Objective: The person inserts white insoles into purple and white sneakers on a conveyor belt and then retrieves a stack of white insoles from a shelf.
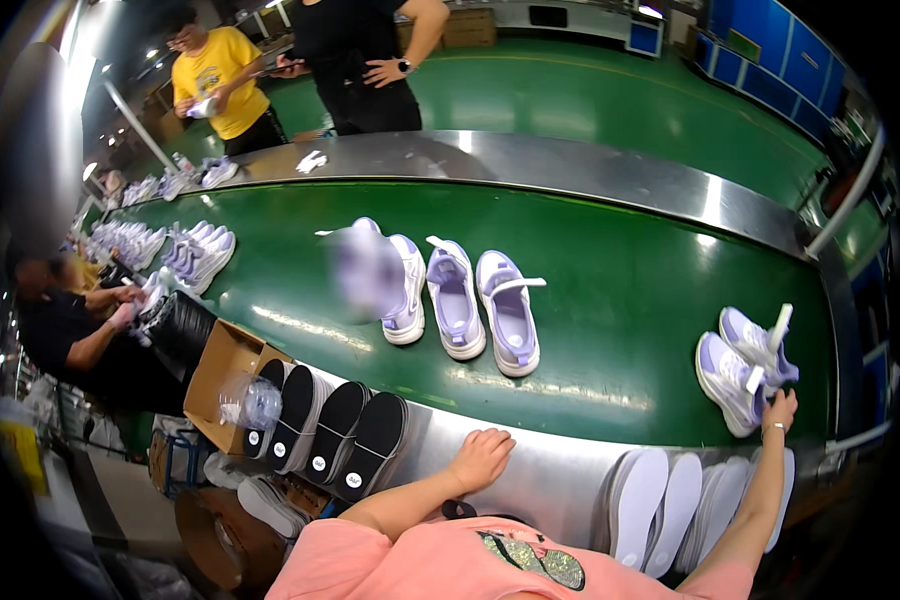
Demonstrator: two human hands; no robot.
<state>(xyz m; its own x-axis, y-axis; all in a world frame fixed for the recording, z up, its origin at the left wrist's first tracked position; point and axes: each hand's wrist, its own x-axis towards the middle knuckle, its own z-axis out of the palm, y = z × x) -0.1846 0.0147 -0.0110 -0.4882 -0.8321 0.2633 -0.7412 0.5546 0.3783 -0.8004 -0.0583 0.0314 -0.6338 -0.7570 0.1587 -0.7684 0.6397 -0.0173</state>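
So the biggest thing here is a long green surface (620, 310) with metal strips along its near and far edges. Past the far edge there's a person in yellow (220, 75) holding a shoe and a person in black (355, 70), hand on hip. A dark-shirted co-worker (55, 325) is busy with a shoe off the left end, where rows of lilac-and-white shoes (198, 255) crowd the surface.

Open cardboard box (203, 375) by the near edge, left part, with some clear plastic (255, 402) in its mouth. Next to it: black insole stacks (370, 445). Pale insole stacks (638, 505) sit along the near edge to the right, and the right forearm reaches across them.

Mid-surface shoes (510, 315) stand in a line, long axes roughly near-to-far, one partly covered by a blurry lilac lump (360, 270).

The pair in play, two lilac-and-white sneakers (727, 385), is close to the right end. Long axes slant from far-left to near-right, toes seemingly the far ends.

Right hand (780, 410) is at the pair's near end, fingers partly bent; can't tell if it's actually gripping. Left hand (483, 458) rests on the near strip, loosely curled, nothing in it.
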